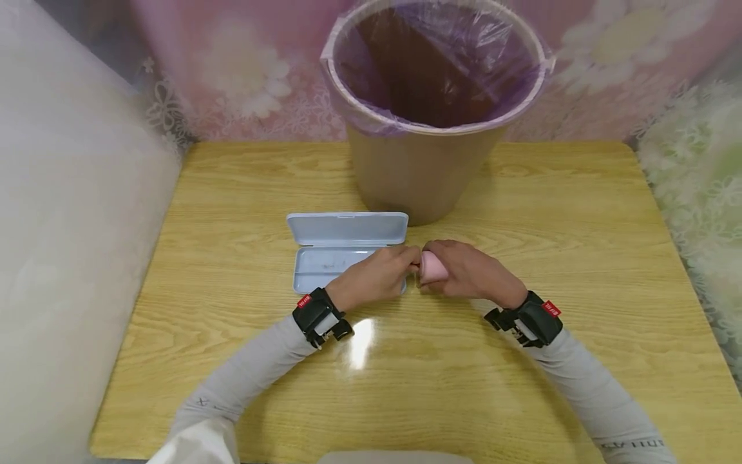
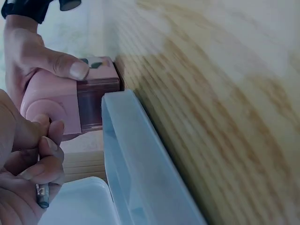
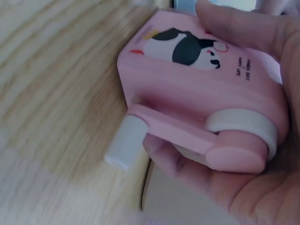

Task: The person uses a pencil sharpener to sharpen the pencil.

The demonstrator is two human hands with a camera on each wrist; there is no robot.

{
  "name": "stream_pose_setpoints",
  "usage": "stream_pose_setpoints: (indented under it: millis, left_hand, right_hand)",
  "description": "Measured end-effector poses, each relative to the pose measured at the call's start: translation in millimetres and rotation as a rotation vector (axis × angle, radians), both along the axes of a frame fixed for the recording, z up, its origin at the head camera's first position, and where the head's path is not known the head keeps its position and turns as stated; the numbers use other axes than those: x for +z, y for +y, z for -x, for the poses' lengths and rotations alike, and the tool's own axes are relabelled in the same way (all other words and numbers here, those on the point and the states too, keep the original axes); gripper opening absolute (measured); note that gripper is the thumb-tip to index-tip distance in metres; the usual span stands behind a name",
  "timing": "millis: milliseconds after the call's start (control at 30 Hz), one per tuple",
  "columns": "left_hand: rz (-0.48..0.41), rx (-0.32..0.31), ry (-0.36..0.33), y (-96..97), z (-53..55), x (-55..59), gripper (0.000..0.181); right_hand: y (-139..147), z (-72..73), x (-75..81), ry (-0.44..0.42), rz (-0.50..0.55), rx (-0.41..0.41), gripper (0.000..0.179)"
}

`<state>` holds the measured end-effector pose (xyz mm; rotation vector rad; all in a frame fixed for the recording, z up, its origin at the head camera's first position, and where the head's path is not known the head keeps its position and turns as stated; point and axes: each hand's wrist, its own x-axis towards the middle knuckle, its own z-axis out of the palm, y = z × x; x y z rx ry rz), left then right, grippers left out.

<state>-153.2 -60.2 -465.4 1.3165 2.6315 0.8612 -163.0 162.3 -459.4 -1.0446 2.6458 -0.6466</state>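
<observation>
In the head view, a pink crank pencil sharpener (image 1: 433,267) lies in the grip of my right hand (image 1: 471,270), low over the table. The right wrist view shows its panda print and the crank (image 3: 173,131) with a white knob; the thumb lies on the printed side and fingers wrap beneath. My left hand (image 1: 378,276) pinches a pencil (image 2: 43,194), whose dark end pokes out below the fingers. Those fingertips meet the sharpener's round front; the pencil's other end is hidden there. Just left stands an open light-blue pencil case (image 1: 348,229), partly under the left hand.
Behind the hands a tall beige bin (image 1: 420,174) with a purple liner stands at the back of the wooden table (image 1: 243,361). A pink floral cloth (image 1: 243,71) hangs behind, with pale fabric along both sides.
</observation>
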Motion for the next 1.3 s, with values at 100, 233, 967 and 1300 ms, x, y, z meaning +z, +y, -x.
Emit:
stream_pose_setpoints:
  millis: [100, 233, 967, 1300]
  left_hand:
    - [-0.01, 0.024, -0.033, 0.3, 2.2, 2.1, 0.005]
    - [-0.022, 0.003, -0.068, 0.1, 5.9, 4.6, 0.008]
    - [0.132, 0.042, 0.098, -4.3, -2.5, 6.6, 0.014]
    - [0.247, 0.113, 0.222, 16.5, -11.5, 37.9, 0.063]
  right_hand:
    - [-1, 2.1, 1.9, -0.023, 0.008, -0.005, 0.039]
    - [1, 2.8, 5.6, -0.058, -0.001, -0.033, 0.039]
    - [2, -3.6, 2.1, -0.019, 0.008, -0.051, 0.04]
    - [20, -10.7, 13.9, -0.148, -0.042, -0.095, 0.098]
